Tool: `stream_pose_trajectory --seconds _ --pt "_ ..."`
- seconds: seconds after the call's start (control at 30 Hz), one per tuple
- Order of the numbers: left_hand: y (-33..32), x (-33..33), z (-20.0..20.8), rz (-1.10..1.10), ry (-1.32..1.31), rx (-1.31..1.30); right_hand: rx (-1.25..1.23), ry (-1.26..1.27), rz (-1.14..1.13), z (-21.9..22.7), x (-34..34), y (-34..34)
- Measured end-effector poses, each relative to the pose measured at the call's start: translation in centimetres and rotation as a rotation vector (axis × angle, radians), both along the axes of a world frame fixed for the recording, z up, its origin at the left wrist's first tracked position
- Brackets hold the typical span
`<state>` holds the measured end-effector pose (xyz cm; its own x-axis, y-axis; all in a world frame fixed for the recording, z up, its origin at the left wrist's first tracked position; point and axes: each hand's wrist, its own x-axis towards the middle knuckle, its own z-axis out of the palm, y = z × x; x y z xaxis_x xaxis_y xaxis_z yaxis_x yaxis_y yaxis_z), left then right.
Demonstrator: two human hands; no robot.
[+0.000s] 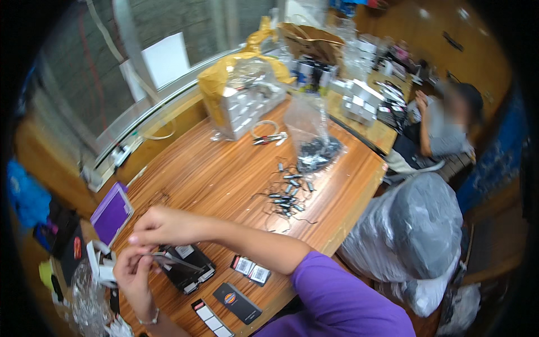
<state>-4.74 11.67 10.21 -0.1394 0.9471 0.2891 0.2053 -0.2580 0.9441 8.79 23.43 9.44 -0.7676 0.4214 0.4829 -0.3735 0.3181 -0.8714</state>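
At the lower left of the table, my left hand [132,275] is closed, pinching a thin, flat, greyish piece [177,262] between thumb and fingers. My right hand [168,226] reaches across above it, its fingertips pressed together close to the left fingertips. Whatever the right fingers hold is too small to make out. Under the greyish piece lies a stack of black flat boxes [196,271] with white labels. To its right are two small label cards [251,270], a black card with a round emblem [237,302] and a black-edged strip of white labels [211,319].
Small black cabled parts [290,194] lie mid-table, beside a clear bag of dark parts [317,154]. Pliers [269,139] and a yellow bag around white boxes [247,106] are farther back. A purple box [112,213] stands left. Another person [446,123] sits far right, behind large grey sacks [415,230].
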Motion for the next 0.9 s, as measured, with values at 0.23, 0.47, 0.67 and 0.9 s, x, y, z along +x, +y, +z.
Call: stream_pose_trajectory --seconds 0.23,0.47,0.67,0.9 --pt "1.1 -1.0 0.3 -0.028 -0.092 -0.009 -0.155 -0.064 0.146 -0.3 0.2 1.2" --pt "0.7 -2.6 0.7 -0.046 -0.159 -0.070 -0.308 -0.161 0.110 1.5 1.6 1.3" --pt "0.6 -4.6 1.3 0.042 -0.121 0.029 -0.435 -0.053 0.242 0.9 2.5 2.4" --pt "1.1 -5.6 0.7 0.111 -0.029 0.018 -0.783 0.481 0.424 -0.1 2.2 3.6"
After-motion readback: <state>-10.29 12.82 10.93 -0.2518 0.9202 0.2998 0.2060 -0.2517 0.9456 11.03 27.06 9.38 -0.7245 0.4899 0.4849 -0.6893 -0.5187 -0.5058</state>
